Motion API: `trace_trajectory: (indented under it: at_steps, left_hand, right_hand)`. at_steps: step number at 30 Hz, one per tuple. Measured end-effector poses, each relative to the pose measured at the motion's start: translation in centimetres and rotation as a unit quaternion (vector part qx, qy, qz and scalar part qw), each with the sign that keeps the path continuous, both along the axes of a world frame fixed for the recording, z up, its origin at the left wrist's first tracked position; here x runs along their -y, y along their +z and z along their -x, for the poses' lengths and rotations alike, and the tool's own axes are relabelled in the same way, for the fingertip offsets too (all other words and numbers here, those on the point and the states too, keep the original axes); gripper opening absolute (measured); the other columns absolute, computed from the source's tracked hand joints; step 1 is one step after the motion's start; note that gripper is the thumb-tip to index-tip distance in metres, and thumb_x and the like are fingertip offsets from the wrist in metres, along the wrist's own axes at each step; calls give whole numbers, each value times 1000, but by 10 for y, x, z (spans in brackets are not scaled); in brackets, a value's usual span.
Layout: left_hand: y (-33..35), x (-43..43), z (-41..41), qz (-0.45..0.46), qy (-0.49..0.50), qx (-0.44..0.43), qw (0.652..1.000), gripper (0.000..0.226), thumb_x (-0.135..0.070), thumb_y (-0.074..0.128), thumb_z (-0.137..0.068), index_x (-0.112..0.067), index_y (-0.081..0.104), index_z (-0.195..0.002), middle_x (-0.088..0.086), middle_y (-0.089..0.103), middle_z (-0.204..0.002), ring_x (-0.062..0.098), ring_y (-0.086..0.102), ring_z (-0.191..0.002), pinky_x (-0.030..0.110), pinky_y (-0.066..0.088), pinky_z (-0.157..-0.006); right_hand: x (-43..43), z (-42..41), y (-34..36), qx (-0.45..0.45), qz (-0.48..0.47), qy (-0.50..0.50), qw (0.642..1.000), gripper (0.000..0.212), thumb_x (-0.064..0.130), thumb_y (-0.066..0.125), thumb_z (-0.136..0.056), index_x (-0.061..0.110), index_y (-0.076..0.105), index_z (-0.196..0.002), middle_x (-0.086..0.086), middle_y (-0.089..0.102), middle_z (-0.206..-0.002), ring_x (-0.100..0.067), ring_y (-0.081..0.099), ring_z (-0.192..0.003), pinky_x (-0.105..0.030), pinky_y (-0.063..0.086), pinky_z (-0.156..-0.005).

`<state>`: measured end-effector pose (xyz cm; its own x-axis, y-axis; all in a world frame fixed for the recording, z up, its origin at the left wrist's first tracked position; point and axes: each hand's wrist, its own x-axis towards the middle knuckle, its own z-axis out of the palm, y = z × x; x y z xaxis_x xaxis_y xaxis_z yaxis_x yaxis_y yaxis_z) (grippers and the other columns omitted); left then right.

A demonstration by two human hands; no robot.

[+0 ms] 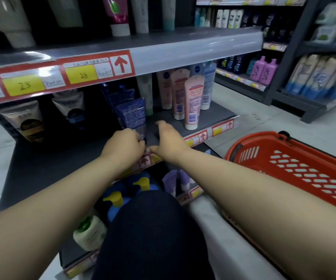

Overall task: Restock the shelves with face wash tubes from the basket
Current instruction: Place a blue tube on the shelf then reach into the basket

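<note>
Here, the left hand [125, 144] is curling round what seems the cap of a flat blue tube [131, 113] on the matte grey shelf [213, 114]; the right hand [168, 140] is hovering loose-fingered, empty.

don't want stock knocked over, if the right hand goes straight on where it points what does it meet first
The right hand would likely meet the pale green tube at the back, right of the blue tube the left hand grips; depth unclear.
</note>
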<state>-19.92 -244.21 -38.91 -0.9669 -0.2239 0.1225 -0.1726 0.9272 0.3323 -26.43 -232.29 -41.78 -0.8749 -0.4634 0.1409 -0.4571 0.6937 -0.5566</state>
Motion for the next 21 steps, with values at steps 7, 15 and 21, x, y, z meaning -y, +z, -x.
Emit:
trace_trajectory:
  at_steps: [7, 15, 21]
  left_hand:
    - [6, -110, 24, 53, -193, -14, 980, 19, -24, 49, -89, -15, 62, -99, 14, 67, -106, 35, 60, -102, 34, 45, -75]
    - [-15, -269, 68, 128, -356, 73, 923, 47, -23, 51, -88, -15, 47, -134, 14, 53, -136, 30, 52, -122, 33, 43, -98]
    - [-59, -388, 83, 179, -441, 144, 867, 47, -22, 53, -89, -12, 44, -134, 12, 52, -136, 30, 51, -122, 36, 43, -99]
  right_hand:
    - [-128, -12, 12, -84, -124, -26, 988, 68, 25, 69, -78, 3, 37, -134, -19, 48, -132, -33, 45, -124, -37, 39, -102]
    - [-308, -28, 4, -25, -270, -136, 953, 65, 30, 67, -81, 4, 39, -134, -17, 46, -134, -33, 45, -124, -38, 38, -103]
    - [-407, -38, -39, 73, -308, -193, 929, 60, 26, 65, -82, 7, 39, -133, -16, 45, -131, -33, 47, -122, -37, 41, -100]
